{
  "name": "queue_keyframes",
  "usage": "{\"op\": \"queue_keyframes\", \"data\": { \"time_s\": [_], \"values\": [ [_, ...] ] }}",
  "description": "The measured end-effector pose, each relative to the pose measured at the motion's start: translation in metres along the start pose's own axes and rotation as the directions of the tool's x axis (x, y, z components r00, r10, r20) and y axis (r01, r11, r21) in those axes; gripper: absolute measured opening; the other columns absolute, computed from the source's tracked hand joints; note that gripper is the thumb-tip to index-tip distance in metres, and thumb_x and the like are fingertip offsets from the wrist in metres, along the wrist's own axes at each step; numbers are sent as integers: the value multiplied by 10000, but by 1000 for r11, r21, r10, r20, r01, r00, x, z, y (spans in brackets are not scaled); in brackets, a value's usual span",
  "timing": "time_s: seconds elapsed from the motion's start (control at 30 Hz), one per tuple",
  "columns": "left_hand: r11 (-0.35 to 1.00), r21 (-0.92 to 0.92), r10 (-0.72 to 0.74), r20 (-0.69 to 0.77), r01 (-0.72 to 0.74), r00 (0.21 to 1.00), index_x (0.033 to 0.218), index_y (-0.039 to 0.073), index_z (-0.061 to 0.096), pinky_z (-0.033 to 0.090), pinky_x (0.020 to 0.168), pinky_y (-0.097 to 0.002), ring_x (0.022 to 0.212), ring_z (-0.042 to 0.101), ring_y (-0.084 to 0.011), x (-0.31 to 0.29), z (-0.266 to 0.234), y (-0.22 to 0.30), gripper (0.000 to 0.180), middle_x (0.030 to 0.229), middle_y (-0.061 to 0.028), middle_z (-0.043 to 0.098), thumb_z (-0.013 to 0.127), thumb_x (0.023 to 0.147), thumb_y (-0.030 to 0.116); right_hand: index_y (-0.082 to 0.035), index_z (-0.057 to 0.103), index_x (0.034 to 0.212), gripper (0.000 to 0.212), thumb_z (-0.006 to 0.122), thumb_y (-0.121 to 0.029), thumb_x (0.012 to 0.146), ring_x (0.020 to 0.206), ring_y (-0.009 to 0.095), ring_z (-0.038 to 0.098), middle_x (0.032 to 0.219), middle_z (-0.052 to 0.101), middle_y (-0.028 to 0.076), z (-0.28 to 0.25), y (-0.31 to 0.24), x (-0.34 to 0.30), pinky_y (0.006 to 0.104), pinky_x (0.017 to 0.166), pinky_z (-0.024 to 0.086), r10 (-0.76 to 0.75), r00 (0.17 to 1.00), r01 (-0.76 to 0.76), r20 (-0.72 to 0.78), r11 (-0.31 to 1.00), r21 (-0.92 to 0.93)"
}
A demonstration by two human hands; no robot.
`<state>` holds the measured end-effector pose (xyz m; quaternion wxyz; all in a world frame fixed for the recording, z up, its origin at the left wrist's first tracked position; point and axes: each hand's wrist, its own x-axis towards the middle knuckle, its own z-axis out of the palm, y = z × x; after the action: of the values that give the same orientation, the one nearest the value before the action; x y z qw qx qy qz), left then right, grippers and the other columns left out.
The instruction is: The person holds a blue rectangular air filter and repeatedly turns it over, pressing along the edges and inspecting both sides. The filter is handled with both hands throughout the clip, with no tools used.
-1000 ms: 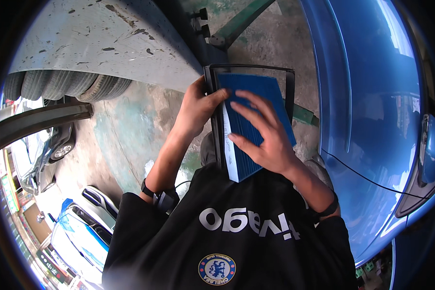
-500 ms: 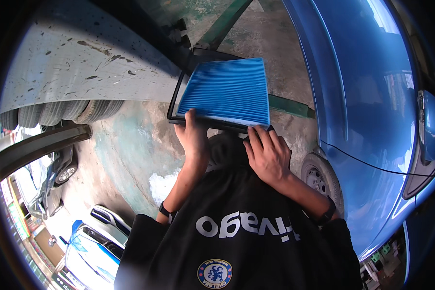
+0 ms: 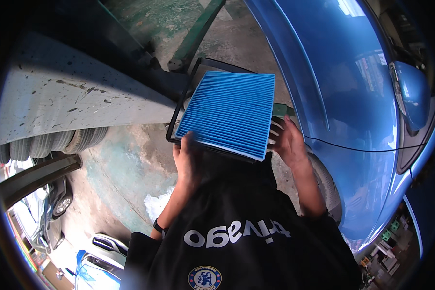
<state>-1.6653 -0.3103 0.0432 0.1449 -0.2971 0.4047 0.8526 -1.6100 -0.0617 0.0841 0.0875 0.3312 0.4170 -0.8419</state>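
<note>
A pleated blue air filter (image 3: 229, 111) lies tilted in a thin black frame (image 3: 172, 126), its right edge extending beyond what shows of the frame. My left hand (image 3: 184, 162) is closed on the near left corner, the thumb on top of the rim and the other fingers hidden beneath. To the right of the filter is my right hand (image 3: 291, 142), its fingers apart and pointing toward the filter's right edge. Some fingertips are in shadow or behind that edge, so whether they touch it cannot be made out.
A blue car (image 3: 357, 111) with a side mirror (image 3: 411, 96) stands close on my right. On the left are a scuffed pale panel (image 3: 77, 96) and a row of tyres (image 3: 53, 144). A green metal beam (image 3: 198, 34) crosses the floor ahead. Parked cars stand farther back at lower left.
My right hand has left the near edge and moved out to the filter's right side, turning with fingers spread. The filter's near right corner now sits lower in view. My left hand keeps its hold.
</note>
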Motion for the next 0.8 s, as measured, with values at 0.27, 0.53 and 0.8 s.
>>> {"op": "queue_keyframes", "data": {
  "time_s": [0.27,0.53,0.8],
  "values": [
    [919,26,-393,166,394,905,1257,6,516,426,992,-380,1097,567,-228,4,24,-12,407,1218,-109,592,534,960,284,23,503,1245,475,589,-332,941,1012,176,579,1094,567,87,14,34,7,304,869,465,-412,882,413,-227,910,-46],
    [905,77,-420,301,418,856,1292,26,489,390,1035,-406,1141,535,-231,8,33,-17,474,1265,-94,566,556,956,354,34,340,1448,658,592,-293,935,1178,209,526,1325,523,144,-11,36,12,319,1005,394,-477,873,472,-101,879,-73],
    [929,44,-355,387,368,851,1303,1,468,449,978,-413,1112,545,-256,-1,34,-15,554,1208,-115,564,710,874,256,-69,352,1412,713,671,-120,776,1173,210,501,1247,526,87,-31,29,-9,377,998,403,-607,792,609,64,793,-20]
  ]
}}
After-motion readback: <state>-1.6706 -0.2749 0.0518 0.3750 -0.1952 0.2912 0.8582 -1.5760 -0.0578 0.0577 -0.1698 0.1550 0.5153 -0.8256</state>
